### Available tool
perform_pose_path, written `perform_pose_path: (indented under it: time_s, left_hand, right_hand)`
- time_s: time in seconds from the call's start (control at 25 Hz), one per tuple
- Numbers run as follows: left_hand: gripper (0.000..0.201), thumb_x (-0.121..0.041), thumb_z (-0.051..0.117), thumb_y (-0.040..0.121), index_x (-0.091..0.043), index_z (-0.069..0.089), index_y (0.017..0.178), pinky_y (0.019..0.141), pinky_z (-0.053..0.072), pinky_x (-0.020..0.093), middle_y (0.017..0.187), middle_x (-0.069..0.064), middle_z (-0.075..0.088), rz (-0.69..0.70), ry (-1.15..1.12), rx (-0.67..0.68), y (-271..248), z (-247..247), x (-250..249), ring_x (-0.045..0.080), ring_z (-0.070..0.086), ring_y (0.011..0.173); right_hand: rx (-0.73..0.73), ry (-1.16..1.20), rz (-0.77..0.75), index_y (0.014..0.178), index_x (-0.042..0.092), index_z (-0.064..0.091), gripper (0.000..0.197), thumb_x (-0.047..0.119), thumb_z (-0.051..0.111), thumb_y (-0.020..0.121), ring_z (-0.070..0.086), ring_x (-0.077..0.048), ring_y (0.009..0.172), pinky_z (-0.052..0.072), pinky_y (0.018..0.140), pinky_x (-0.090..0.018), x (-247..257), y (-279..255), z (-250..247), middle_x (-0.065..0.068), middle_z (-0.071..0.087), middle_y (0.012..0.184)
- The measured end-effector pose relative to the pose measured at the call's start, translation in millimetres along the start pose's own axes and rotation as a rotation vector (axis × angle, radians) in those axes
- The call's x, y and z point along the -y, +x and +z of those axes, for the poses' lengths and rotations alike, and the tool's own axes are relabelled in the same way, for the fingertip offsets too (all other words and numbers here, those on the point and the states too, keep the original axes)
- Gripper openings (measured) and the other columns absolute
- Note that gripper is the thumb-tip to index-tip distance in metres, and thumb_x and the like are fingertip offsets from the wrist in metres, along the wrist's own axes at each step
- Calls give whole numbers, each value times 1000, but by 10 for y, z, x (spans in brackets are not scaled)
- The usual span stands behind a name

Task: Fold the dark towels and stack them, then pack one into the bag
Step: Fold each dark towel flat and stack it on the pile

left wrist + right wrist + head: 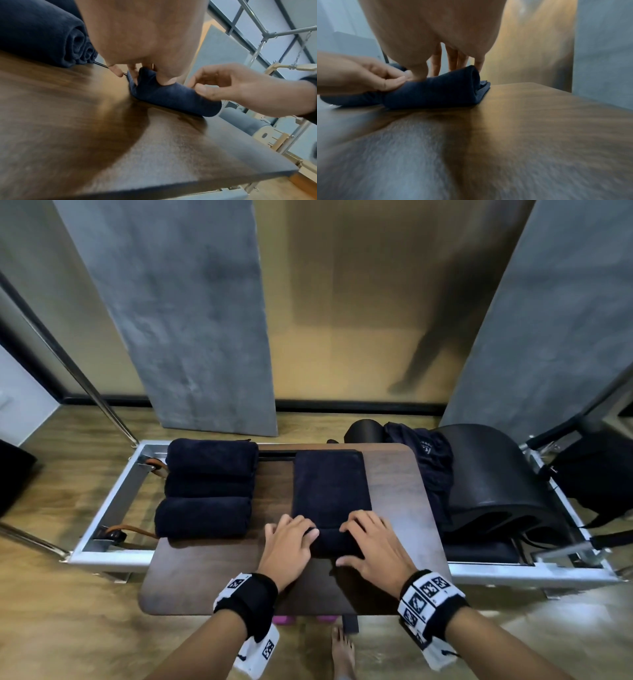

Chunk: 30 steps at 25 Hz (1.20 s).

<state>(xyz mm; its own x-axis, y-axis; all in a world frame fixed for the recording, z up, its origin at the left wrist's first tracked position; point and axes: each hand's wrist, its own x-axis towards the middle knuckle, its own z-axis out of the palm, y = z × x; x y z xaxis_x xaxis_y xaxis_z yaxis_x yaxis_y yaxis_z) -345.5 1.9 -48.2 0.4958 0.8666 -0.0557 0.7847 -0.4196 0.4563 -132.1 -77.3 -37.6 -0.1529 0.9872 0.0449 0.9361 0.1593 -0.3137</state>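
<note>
Right, both hands on it: left hand [289,546] and right hand [371,546] pinch the rolled near end of the dark towel [330,491], thumbs behind, fingers over; it lies mid-bench [212,577]; three rolled towels [209,491] sit left.

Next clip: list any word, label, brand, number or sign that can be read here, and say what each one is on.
No text can be read in any view.
Dark garment beside the black padded barrel: a small pale print, too blurred to read.
Left wristband and right wristband: black-and-white square marker patterns only, no letters or numbers.
Dark towel being rolled, and rolled towels: no label visible.
</note>
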Motion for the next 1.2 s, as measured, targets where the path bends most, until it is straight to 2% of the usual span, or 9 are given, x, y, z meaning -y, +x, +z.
perform_pose_path:
  time_s: [0.2,0.32,0.4,0.52,0.6,0.72,0.88,1.08,1.2]
  left_hand:
    - [33,-52,34,110,-33,58,120,99,33,39,117,-15,48,43,87,-16,5,-23,70,14,47,118]
    - [70,-79,53,88,-31,46,139,104,36,39,132,-11,44,95,126,-37,-62,-20,167,13,41,126]
    - [65,-68,66,83,-34,46,135,102,40,39,135,-10,43,138,155,-51,-45,-35,219,17,46,127]
    - [40,-49,70,90,-37,58,126,99,37,37,130,-13,45,117,110,-69,58,-90,244,15,46,124]
    - [34,-47,64,97,-36,62,129,100,33,38,127,-17,48,87,99,-53,132,-106,250,12,43,125]
    - [30,-45,53,105,-38,57,133,100,29,38,123,-24,48,50,44,-29,228,-129,264,8,38,124]
    - [30,-56,45,106,-42,42,132,99,24,34,116,-28,40,-70,-107,-37,269,-170,260,2,30,109]
    - [44,-65,41,103,-40,40,139,106,31,35,137,-24,40,-55,-98,-102,273,-195,261,-2,38,127]
    - [44,-60,45,103,-43,40,143,109,31,35,142,-28,39,-21,-136,-52,305,-220,263,-2,35,133]
  right_hand:
    - [-8,-45,-27,123,26,64,32,20,67,92,51,-14,119,40,100,-32,1,127,-30,13,64,119]
    - [9,66,72,122,28,61,36,7,59,93,48,-11,109,32,91,-26,-9,257,-77,14,63,107]
    - [42,171,161,120,34,48,42,2,55,94,44,-11,93,32,83,-25,-13,324,-101,14,53,91]
    - [57,228,182,113,38,34,36,10,52,100,51,-18,85,40,75,-32,-56,375,-111,8,53,87]
    - [23,186,116,113,38,35,20,33,52,103,53,-13,86,41,79,-33,-69,381,-134,12,55,94]
    - [129,93,58,125,36,43,53,69,59,87,51,-6,107,40,98,-31,-124,382,-147,16,47,124]
    - [84,-13,-28,130,26,60,39,43,63,96,46,-11,126,33,110,-29,-187,503,-198,11,51,130]
    - [218,113,35,114,16,61,16,23,49,106,62,-24,103,47,86,-34,-211,768,-312,-1,64,108]
    - [263,209,113,120,25,51,17,17,45,106,63,-23,88,51,81,-43,-252,857,-348,-4,67,97]
